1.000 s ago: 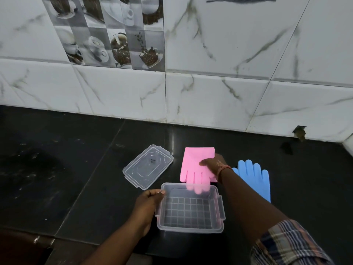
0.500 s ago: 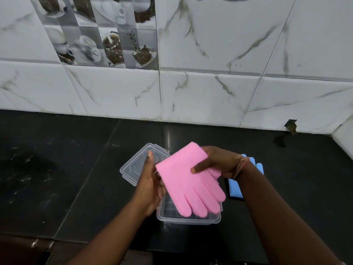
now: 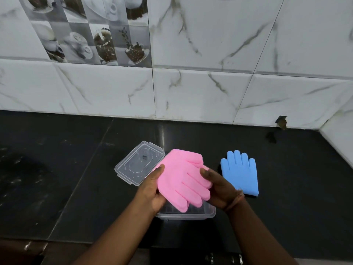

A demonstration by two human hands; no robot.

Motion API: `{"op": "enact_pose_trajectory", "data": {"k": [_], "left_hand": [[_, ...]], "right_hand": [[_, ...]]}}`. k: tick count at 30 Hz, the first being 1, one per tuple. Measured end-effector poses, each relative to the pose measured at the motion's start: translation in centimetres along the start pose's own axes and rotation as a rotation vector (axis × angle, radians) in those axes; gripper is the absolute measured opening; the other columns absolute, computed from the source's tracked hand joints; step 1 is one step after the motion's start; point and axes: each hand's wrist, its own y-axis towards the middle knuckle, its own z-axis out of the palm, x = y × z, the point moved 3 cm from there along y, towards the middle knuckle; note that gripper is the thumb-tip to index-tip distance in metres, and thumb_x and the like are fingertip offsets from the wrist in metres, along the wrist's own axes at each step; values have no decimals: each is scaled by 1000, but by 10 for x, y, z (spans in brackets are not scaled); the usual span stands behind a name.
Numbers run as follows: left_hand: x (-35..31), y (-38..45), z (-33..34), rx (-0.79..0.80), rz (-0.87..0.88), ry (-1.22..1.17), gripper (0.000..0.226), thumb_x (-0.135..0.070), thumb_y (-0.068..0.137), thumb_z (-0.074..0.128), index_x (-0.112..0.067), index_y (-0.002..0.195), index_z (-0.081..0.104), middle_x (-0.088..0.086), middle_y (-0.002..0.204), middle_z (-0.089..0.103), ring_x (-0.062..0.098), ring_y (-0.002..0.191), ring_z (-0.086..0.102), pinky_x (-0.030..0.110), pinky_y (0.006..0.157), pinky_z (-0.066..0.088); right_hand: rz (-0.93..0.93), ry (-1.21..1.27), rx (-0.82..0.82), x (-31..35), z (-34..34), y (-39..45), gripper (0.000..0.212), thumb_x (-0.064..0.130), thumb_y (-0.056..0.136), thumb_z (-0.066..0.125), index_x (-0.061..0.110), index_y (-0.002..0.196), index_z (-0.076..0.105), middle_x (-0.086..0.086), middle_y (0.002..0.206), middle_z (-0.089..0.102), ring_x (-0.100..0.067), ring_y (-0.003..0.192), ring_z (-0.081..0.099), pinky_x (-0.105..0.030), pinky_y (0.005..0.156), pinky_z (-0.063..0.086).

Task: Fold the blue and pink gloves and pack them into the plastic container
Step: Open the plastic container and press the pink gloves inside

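The pink glove (image 3: 181,178) is held in the air between both hands, fingers pointing toward me and down to the right. My left hand (image 3: 152,190) grips its left edge, thumb on top. Its right edge sits in my right hand (image 3: 219,188). Under the glove stands the clear plastic container (image 3: 206,214), mostly hidden, only its near rim showing. The blue glove (image 3: 240,172) lies flat on the black counter to the right, fingers pointing toward the wall.
The container's clear lid (image 3: 138,163) lies on the counter just left of and behind the glove. A white marble-tiled wall (image 3: 191,92) backs the black counter (image 3: 57,178). The counter's front edge (image 3: 57,240) runs below my forearms.
My right hand lifted the pink glove off the counter and over the container. My left hand left the container and took the glove's left edge. The blue glove now shows fully.
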Motion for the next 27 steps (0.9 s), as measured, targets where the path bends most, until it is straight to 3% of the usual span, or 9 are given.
{"op": "enact_pose_trajectory", "data": {"k": [3, 8, 11, 15, 18, 21, 23, 25, 27], "left_hand": [[15, -7, -5, -60, 85, -11, 41, -15, 100, 62, -3, 138, 57, 24, 133, 67, 39, 121, 64, 61, 107, 47], [25, -14, -15, -127, 44, 112, 21, -17, 98, 64, -5, 115, 68, 16, 102, 78, 27, 83, 72, 44, 78, 61], [11, -16, -27, -112, -65, 383, 10, -18, 94, 67, -12, 101, 70, 5, 75, 79, 21, 72, 72, 33, 60, 62], [-10, -10, -40, -119, -85, 778, 18, -22, 97, 67, -5, 102, 70, 6, 73, 76, 20, 66, 70, 31, 57, 58], [-16, -4, -36, -118, -86, 1059, 18, -16, 97, 70, 1, 98, 68, 10, 68, 71, 19, 55, 67, 35, 61, 61], [-21, -1, -28, -130, -45, 1216, 22, -7, 90, 76, 6, 106, 67, 20, 91, 75, 27, 68, 72, 40, 70, 64], [-23, 0, -24, -152, -6, 1270, 30, -5, 88, 78, 8, 113, 66, 18, 91, 74, 28, 69, 73, 41, 69, 65], [-22, -2, -21, -176, 36, 1410, 33, -12, 87, 80, 6, 112, 68, 18, 90, 74, 33, 74, 75, 41, 73, 64], [-20, -3, -17, -210, 124, 1688, 37, -27, 86, 79, -1, 112, 70, 16, 107, 76, 34, 97, 74, 38, 85, 58]], "right_hand": [[-62, -93, -29, -8, 2, -9, 53, 20, 101, 48, -2, 146, 30, -26, 135, 46, -40, 128, 43, -57, 110, 33], [4, -498, -440, -7, -15, -20, 39, -4, 82, 69, 2, 120, 61, -35, 123, 56, -39, 104, 61, -57, 96, 47], [156, -479, -375, -3, -20, -22, 42, -8, 82, 65, -1, 123, 60, -36, 126, 55, -41, 107, 58, -59, 103, 40], [305, -502, -351, 5, -27, -16, 44, -9, 81, 66, 1, 123, 61, -32, 129, 56, -44, 115, 57, -59, 106, 39], [375, -744, -454, 14, -27, -6, 40, -3, 77, 70, 9, 115, 67, -24, 119, 65, -44, 114, 60, -56, 98, 48], [340, -991, -551, 23, -21, 7, 40, 4, 73, 73, 25, 108, 71, -9, 107, 71, -32, 102, 64, -42, 82, 56], [321, -1042, -579, 24, -18, 13, 38, 5, 73, 73, 30, 102, 71, -4, 104, 70, -26, 97, 63, -34, 76, 56], [302, -1132, -586, 19, -16, 15, 35, 4, 72, 73, 30, 96, 70, -2, 98, 70, -22, 92, 63, -26, 69, 50], [228, -1263, -618, 9, -14, 19, 30, 0, 73, 67, 24, 91, 70, -1, 89, 69, -22, 89, 63, -22, 66, 47]]}}
